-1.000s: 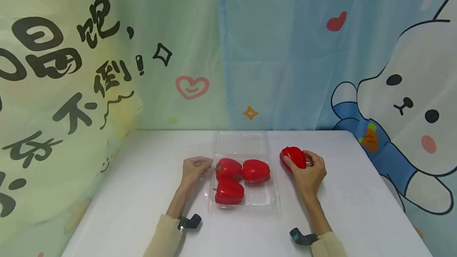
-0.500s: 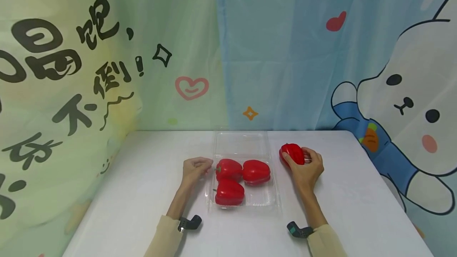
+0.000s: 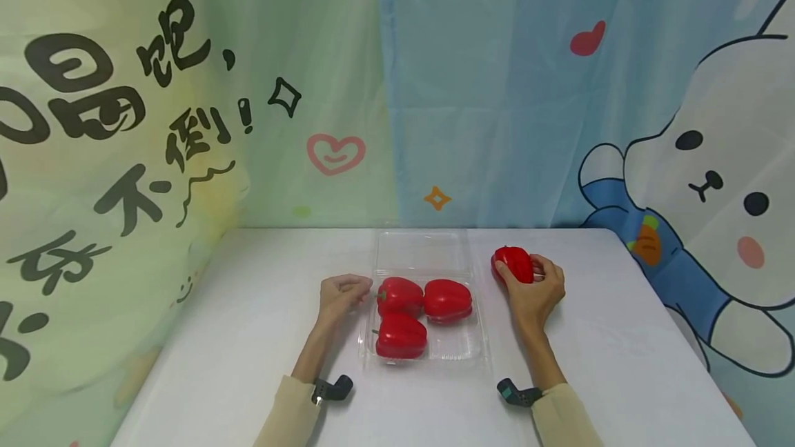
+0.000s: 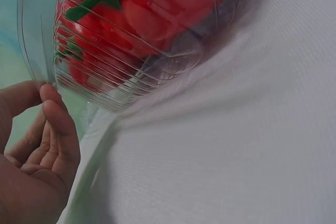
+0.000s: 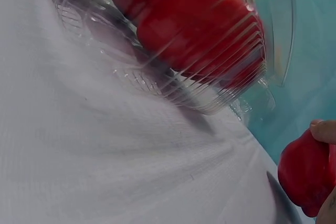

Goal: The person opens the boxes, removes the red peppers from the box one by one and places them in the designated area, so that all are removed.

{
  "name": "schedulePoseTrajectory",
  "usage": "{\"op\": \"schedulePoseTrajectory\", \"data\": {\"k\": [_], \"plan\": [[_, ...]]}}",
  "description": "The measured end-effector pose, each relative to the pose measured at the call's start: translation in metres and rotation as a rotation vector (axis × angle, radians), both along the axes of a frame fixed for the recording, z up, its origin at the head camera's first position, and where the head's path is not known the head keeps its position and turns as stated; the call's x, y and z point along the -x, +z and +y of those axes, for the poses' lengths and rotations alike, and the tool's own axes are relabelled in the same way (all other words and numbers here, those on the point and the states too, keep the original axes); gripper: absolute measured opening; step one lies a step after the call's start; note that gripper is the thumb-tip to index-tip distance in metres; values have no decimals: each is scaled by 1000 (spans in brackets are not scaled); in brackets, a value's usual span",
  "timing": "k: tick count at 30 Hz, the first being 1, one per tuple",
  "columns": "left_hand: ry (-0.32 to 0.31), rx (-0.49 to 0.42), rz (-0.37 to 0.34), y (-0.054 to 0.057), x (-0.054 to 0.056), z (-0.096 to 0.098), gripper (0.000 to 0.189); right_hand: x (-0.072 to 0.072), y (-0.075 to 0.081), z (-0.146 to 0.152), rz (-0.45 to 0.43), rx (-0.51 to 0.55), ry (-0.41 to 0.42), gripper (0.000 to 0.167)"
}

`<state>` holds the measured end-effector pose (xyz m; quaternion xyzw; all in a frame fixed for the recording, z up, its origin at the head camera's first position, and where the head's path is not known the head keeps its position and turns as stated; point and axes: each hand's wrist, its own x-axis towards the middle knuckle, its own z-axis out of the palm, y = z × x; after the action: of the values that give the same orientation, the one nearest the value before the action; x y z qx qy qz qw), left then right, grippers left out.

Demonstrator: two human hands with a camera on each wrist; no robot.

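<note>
A glossy, deep-red bell pepper [image 3: 520,264] with rounded lobes sits between the clamped fingers of the right hand [image 3: 537,296], thumb on its near left side, on the right of a clear plastic container [image 3: 462,348] and apart from it. The container stands on the white table [image 3: 248,336], its transparent lid [image 3: 422,252] folded back on the far side. Inside lie three similar red peppers [image 3: 447,301], two side by side at the back and one nearer on the left; the left pair show green stems. The container's ribbed wall stands between the held pepper and these three. The left hand [image 3: 343,296] pinches the container's left rim, thumb and forefinger together. A printed curtain [image 3: 447,88] hangs behind.
</note>
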<state>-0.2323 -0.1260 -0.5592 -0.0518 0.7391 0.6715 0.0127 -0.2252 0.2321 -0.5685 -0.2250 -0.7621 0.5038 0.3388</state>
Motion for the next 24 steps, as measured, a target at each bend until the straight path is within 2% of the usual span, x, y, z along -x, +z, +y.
{"op": "schedulePoseTrajectory", "data": {"k": [24], "plan": [[12, 52, 5, -3, -1, 0, 21, 13, -7, -2, 15, 48, -21, 67]]}}
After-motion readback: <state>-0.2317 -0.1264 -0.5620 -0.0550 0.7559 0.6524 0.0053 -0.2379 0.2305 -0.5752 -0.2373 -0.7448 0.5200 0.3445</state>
